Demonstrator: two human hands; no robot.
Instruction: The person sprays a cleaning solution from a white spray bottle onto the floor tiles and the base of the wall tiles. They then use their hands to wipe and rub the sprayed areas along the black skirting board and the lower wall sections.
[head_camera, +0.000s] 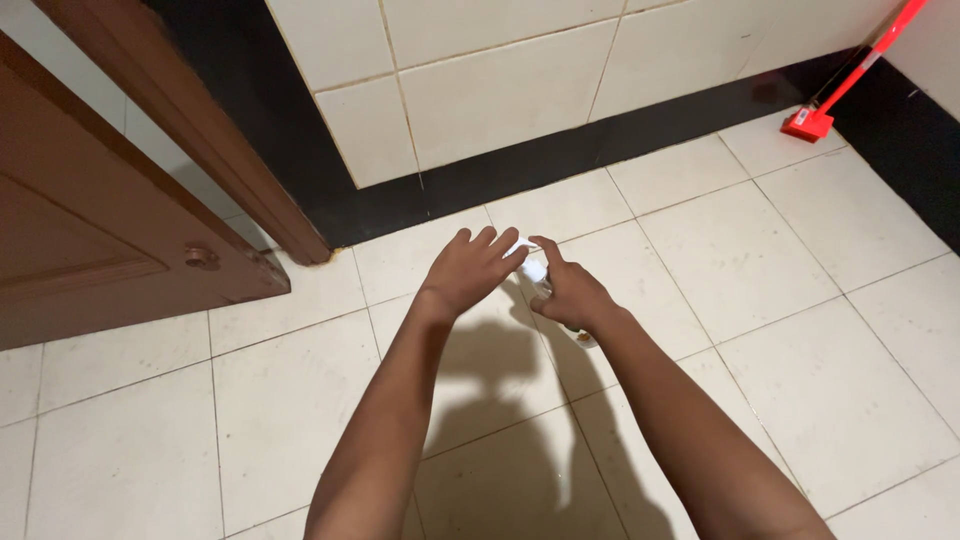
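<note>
The right hand (568, 295) was wrapped around a small white bottle (538, 272). The fingers were curled tight on it, and one finger lay along the top. Most of the bottle was hidden inside the hand. Only its white top end stuck out in front, and a little bit of its other end peeked out below the wrist. What was inside the bottle could not be seen.

The left hand (470, 268) was just beside the right one. Its fingers were spread out and loose, and its fingertips touched the white top of the bottle. It was not gripping anything.

Both hands were held out in the air above a floor (780, 330) of pale square tiles. The arms made a dark shadow (500, 400) on the tiles below.

To the left stood a brown wooden door (90, 240) with a round knob (200, 257). It was open, next to its brown frame (200, 130). Straight ahead was a wall (480, 80) of pale tiles with a black strip (560, 160) along the bottom. Far off in the right corner, a red tool with a long handle (845, 85) leaned on the wall, well apart from the hands. Nothing stood between the hands and the floor.
</note>
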